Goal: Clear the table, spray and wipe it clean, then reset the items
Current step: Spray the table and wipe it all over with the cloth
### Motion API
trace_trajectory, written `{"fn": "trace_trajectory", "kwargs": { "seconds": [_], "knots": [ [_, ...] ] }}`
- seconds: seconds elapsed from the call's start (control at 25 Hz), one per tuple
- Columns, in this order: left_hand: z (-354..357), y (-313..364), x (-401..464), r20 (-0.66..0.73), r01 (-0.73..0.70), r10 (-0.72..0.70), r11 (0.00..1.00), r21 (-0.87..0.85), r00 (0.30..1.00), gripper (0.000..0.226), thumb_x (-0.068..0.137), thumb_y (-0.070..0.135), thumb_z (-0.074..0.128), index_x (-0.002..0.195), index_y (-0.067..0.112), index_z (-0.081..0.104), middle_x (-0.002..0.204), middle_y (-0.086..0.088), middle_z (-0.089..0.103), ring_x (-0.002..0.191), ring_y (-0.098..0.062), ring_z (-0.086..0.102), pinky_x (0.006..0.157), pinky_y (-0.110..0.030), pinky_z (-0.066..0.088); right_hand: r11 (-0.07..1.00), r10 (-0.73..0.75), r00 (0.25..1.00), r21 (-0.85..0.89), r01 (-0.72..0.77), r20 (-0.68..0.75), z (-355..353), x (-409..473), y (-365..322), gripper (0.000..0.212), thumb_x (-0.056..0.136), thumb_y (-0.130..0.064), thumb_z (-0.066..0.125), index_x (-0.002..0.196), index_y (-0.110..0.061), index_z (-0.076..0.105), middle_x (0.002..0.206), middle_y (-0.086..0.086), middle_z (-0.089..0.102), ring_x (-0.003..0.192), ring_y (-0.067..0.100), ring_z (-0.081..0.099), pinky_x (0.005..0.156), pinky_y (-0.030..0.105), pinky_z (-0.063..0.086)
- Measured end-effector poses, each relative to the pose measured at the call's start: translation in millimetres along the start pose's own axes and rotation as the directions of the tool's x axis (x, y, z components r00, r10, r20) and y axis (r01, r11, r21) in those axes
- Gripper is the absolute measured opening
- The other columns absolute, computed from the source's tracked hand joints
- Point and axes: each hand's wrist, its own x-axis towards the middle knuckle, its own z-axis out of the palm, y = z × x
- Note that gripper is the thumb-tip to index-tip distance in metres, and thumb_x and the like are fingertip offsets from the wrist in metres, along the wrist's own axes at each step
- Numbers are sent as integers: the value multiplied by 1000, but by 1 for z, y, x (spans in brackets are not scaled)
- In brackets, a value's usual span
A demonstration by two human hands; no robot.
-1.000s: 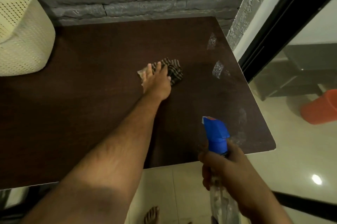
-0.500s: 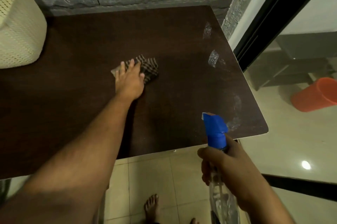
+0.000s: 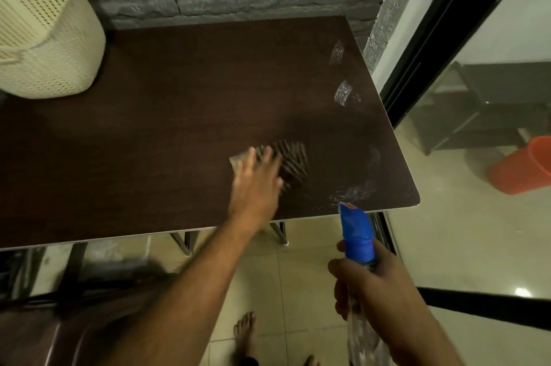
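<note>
Head view shows my left hand (image 3: 256, 183) flat on the striped cloth (image 3: 290, 162), fingers straight and spread, pressing it against the dark table (image 3: 167, 133). The cloth bunches out past my fingertips and to the thumb side, with a pale corner poking out on the little-finger side. It is soft and limp, so I judge it will crumple and slide under the palm instead of holding a shape; a flat palm with even pressure suits it better than a pinch, and the wet top should let it glide.

My right hand (image 3: 369, 288) is curled round the neck of the spray bottle (image 3: 357, 234), held off the table's near edge, closer to me than the cloth. The blue nozzle points up and away from that hand toward the wet streaks (image 3: 354, 189) just beyond it. The clear body looks like thin plastic, light and possibly slick if damp, so the neck under the trigger head is the safest hold.

More droplets (image 3: 343, 94) glisten well beyond my left hand, toward the table's right edge. A cream perforated basket (image 3: 44, 37) stands far off to my left, at the wall.
</note>
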Motion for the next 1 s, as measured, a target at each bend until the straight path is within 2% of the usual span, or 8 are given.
{"fn": "trace_trajectory", "kwargs": {
  "seconds": [0.08,0.12,0.24,0.4,0.56,0.64,0.8,1.0],
  "knots": [
    [7,21,-49,32,-138,138,990,-11,990,53,103,38,31,152,29,13,159,12,-1,147,-16,-15,117,-36,-10,999,-27,1000,-19,27,0,-9,-5,1,21,79,-10,66,95,-16,54,62,13,59,51,22,58,58,37,53],
    [6,18,-59,32,-134,136,989,-58,990,53,102,38,34,151,31,17,158,14,2,147,-13,-13,116,-34,-10,999,-32,999,-28,33,4,-13,-6,3,20,79,-9,65,95,-15,54,62,13,59,51,22,58,59,38,53],
    [1,-5,-14,-24,30,-32,995,-94,999,50,102,34,37,151,28,25,161,9,12,149,-17,-2,119,-37,1,998,-40,999,-51,42,23,-21,-11,9,19,79,-11,65,93,-18,54,59,10,60,51,22,59,63,40,54],
    [-11,8,69,52,188,-186,982,-31,981,53,102,34,35,152,25,22,162,2,10,149,-28,0,120,-46,5,996,-63,997,-59,66,44,-22,-17,17,19,80,-14,65,94,-22,55,59,9,61,52,19,59,62,38,54],
    [6,50,2,47,-70,68,997,27,997,53,103,34,33,152,27,15,162,6,3,148,-23,-7,120,-42,-1,998,-69,996,-6,69,49,-21,-19,16,20,78,-13,65,92,-24,56,56,10,61,51,22,59,67,43,53],
    [15,51,-53,18,-157,157,987,-27,987,52,102,35,36,151,31,18,159,13,3,147,-15,-11,119,-37,-5,998,-61,997,5,61,49,-21,-16,17,20,78,-12,65,91,-24,56,55,11,61,50,22,59,64,40,52],
    [10,25,-61,35,-21,24,997,-79,999,50,101,34,39,149,36,23,157,18,6,147,-10,-7,121,-38,1,999,-41,998,-20,41,47,-29,-10,22,20,78,-12,65,93,-23,55,56,9,62,49,20,60,62,37,53],
    [0,10,79,27,108,-108,994,-17,994,49,102,32,35,150,24,30,161,2,18,149,-27,6,120,-45,13,1000,-11,1000,-18,11,15,-31,-4,21,21,78,-13,66,94,-23,55,56,7,63,52,22,61,67,45,56]
  ]
}}
